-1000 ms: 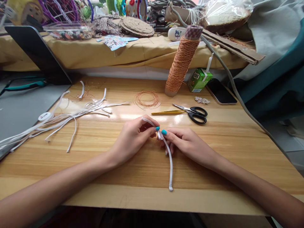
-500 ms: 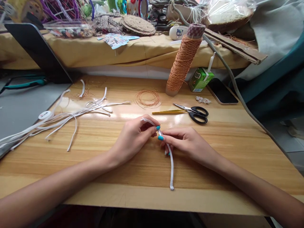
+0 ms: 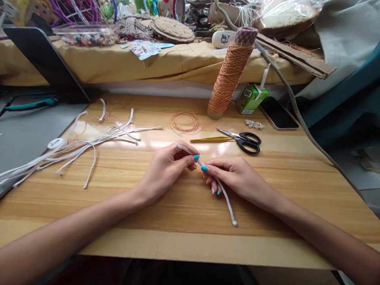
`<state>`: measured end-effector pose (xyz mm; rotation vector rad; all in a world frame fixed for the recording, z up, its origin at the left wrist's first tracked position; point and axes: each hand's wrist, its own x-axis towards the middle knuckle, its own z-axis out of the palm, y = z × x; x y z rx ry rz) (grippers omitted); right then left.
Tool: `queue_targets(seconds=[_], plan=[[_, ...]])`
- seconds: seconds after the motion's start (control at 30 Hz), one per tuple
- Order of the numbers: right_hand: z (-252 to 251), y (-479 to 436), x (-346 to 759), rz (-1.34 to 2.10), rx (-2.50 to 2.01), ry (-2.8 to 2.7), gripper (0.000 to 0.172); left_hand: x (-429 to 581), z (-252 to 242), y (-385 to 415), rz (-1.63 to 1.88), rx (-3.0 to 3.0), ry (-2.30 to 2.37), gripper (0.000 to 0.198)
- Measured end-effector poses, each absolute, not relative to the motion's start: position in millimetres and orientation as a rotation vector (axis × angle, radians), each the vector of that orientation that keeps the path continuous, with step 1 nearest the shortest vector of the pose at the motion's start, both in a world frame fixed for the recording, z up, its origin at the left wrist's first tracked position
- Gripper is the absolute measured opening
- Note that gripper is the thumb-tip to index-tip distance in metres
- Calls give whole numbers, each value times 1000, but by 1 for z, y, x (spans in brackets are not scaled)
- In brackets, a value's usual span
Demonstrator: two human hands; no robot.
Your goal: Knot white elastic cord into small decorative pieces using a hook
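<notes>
Noted on left hand (image 3: 166, 171) and right hand (image 3: 239, 179): fingernails (image 3: 204, 168) painted glossy turquoise, moderately long, rounded. Forearms (image 3: 74, 233) bare throughout, uncovered to the lower corners of view.

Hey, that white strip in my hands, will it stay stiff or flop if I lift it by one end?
Probably floppy: the white strip curves between the left hand and right hand, and its free end lies on the table. Likely very light too, being thin and narrow.
</notes>
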<state>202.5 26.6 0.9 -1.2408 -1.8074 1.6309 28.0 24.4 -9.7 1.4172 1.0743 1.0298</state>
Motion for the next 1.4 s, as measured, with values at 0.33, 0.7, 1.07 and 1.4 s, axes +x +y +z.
queue_targets(seconds=[0.33,0.7,1.07,1.4], plan=[[-6,32,202,1756,-1160,-1633,19,23,-10,33,1087,1353,1128,11],[-4,34,204,1774,-1179,-1629,16,13,-9,38,1277,2952,1223,43],[3,35,203,1868,-1234,-1571,19,7,-6,37,965,3277,730,19],[4,36,204,1948,-1158,-1544,19,6,-6,39,945,3314,627,13]])
